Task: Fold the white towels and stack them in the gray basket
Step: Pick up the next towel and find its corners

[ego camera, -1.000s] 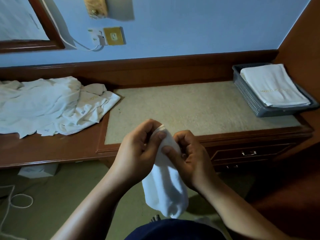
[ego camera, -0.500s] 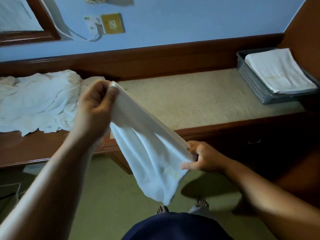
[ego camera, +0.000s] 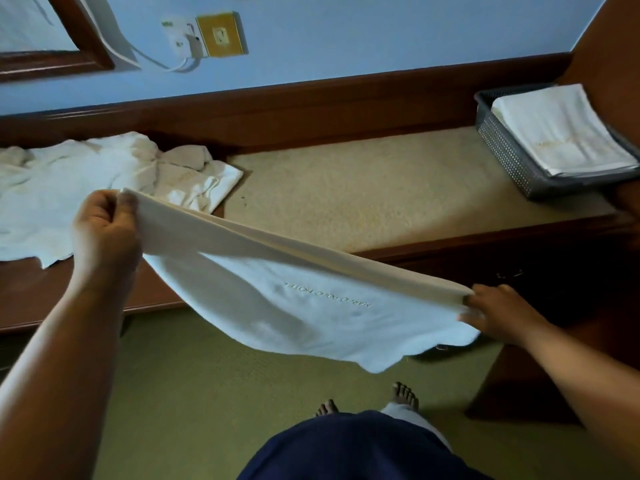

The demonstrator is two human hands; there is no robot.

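I hold a white towel (ego camera: 304,306) stretched taut in the air in front of the desk, doubled over so its lower part hangs toward the floor. My left hand (ego camera: 104,230) pinches its upper left corner; my right hand (ego camera: 498,313) grips the lower right corner. A heap of unfolded white towels (ego camera: 86,188) lies on the left end of the desk. The gray basket (ego camera: 509,161) sits at the desk's far right with folded white towels (ego camera: 557,129) stacked inside.
The wooden desk has a beige inlaid top (ego camera: 381,188) between the heap and the basket. A wall socket with a plugged cable (ego camera: 204,39) and a mirror frame (ego camera: 83,46) are above. My bare feet (ego camera: 401,398) stand on green carpet.
The towel was bunched between both hands at the desk's front edge. My hands have drawn apart, left up and left, right down and right, pulling the towel out flat.
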